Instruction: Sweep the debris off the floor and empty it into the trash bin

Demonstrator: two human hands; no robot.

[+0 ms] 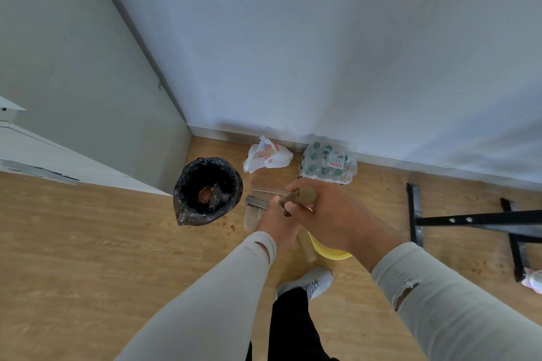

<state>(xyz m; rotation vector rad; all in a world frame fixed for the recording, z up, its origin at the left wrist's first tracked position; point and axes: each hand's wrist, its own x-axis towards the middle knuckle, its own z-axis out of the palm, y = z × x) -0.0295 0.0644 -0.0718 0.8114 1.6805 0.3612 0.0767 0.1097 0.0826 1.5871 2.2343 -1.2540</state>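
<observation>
Head view | right hand (325,214) fingers grip broom handle (302,196) | trash bin (205,193) left

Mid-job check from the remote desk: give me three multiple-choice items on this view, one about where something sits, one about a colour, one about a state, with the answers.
1. Where is the trash bin?
A. On the floor left of the hands
B. Under the black metal frame
C. Behind the person's shoe

2. What colour is the dustpan below the hands?
A. Blue
B. Yellow
C. Red

3. What is the right hand doing?
A. Hanging idle
B. Pressing the wall
C. Gripping the brown handle

Answers:
1 A: the black-lined bin stands by the cabinet corner, left of both hands.
2 B: a yellow edge shows under the right wrist.
3 C: the fingers curl round the handle's top end.
</observation>
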